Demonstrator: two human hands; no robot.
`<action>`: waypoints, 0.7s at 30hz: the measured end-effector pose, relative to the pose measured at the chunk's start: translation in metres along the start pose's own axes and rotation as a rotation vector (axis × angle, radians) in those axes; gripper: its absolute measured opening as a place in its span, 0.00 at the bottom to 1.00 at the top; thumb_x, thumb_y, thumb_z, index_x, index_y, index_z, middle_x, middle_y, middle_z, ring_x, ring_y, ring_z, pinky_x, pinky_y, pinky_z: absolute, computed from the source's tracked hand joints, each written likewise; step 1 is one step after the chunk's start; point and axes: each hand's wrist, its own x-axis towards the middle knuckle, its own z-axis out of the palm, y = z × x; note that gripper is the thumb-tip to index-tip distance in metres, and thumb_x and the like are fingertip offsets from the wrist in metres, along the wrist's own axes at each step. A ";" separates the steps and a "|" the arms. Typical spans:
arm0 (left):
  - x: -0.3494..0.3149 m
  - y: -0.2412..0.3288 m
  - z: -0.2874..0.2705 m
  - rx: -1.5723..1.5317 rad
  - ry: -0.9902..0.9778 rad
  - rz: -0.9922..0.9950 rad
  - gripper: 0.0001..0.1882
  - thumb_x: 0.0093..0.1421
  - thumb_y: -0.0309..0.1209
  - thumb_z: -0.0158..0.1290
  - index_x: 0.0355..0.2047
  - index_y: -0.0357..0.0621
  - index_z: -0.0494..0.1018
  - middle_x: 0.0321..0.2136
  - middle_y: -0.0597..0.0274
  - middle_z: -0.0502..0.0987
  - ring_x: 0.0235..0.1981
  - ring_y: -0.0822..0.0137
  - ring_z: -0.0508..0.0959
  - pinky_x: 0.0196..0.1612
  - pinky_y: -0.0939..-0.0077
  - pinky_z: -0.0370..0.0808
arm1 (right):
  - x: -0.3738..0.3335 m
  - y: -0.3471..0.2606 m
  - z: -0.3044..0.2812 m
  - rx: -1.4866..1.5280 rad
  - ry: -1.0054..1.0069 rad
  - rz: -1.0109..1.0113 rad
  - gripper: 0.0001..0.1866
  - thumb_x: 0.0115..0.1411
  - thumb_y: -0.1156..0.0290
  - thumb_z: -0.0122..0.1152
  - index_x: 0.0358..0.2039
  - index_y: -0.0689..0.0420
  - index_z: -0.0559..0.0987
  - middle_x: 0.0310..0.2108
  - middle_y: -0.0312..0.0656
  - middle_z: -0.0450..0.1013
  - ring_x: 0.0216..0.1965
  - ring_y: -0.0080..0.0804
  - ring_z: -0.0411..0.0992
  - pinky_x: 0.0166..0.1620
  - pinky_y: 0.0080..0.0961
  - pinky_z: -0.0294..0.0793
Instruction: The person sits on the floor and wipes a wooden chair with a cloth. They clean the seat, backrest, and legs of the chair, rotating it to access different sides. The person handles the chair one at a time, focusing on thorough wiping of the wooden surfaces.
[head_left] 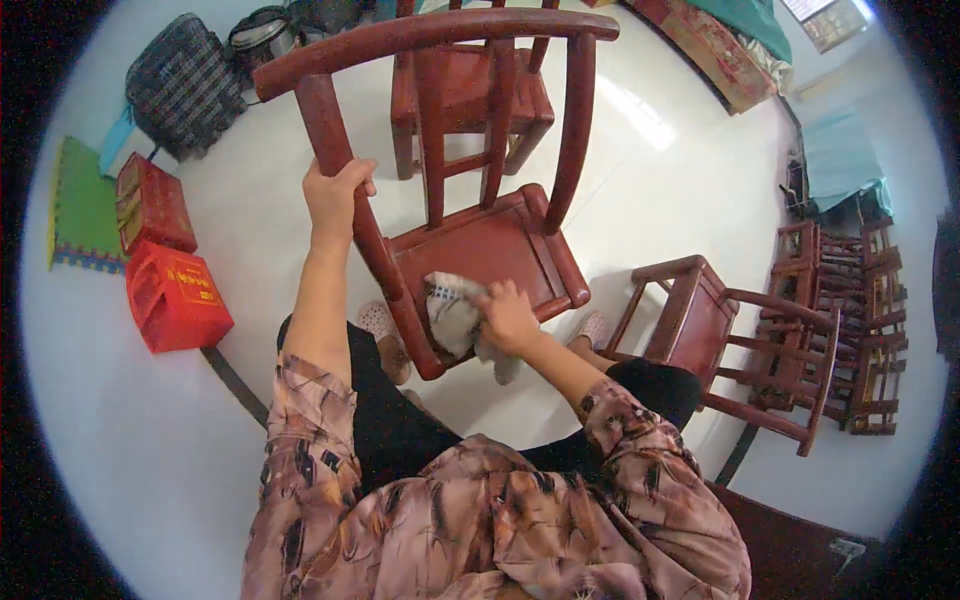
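Note:
A reddish-brown wooden chair [475, 250] stands tilted between my knees, its curved top rail above and its seat facing me. My left hand [338, 195] is closed around the left post of the chair's back. On the near part of the seat, my right hand [510, 320] presses a whitish-grey cloth [453, 318] with a dark checked patch. Part of the cloth hangs over the seat's near edge. The fingers of my right hand are slightly blurred and partly hidden by the cloth.
Another wooden chair [470, 90] stands just beyond, and a third chair [690, 325] is at the right. Folded wooden chairs [840, 320] lean along the right wall. At the left are a red bag [180, 300], a red box [155, 205] and a checked bag [185, 85].

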 end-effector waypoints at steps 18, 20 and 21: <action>0.002 0.004 -0.007 0.013 0.009 -0.008 0.09 0.46 0.27 0.56 0.25 0.40 0.66 0.15 0.63 0.69 0.16 0.72 0.69 0.22 0.78 0.65 | 0.038 0.074 0.026 -0.117 0.609 0.190 0.24 0.47 0.65 0.55 0.47 0.51 0.71 0.44 0.43 0.67 0.51 0.46 0.61 0.51 0.50 0.58; 0.000 0.003 -0.005 0.018 0.007 -0.018 0.09 0.46 0.27 0.56 0.25 0.40 0.66 0.15 0.63 0.69 0.16 0.72 0.69 0.22 0.79 0.65 | 0.015 0.076 0.026 -0.091 0.556 0.235 0.23 0.48 0.63 0.56 0.46 0.52 0.71 0.44 0.44 0.68 0.50 0.47 0.62 0.48 0.50 0.60; 0.001 0.005 -0.003 0.021 0.006 -0.014 0.09 0.46 0.27 0.56 0.24 0.40 0.66 0.15 0.63 0.69 0.16 0.72 0.69 0.22 0.79 0.64 | 0.011 0.073 0.023 -0.064 0.489 0.307 0.22 0.49 0.63 0.55 0.46 0.52 0.71 0.44 0.45 0.68 0.50 0.48 0.62 0.48 0.50 0.61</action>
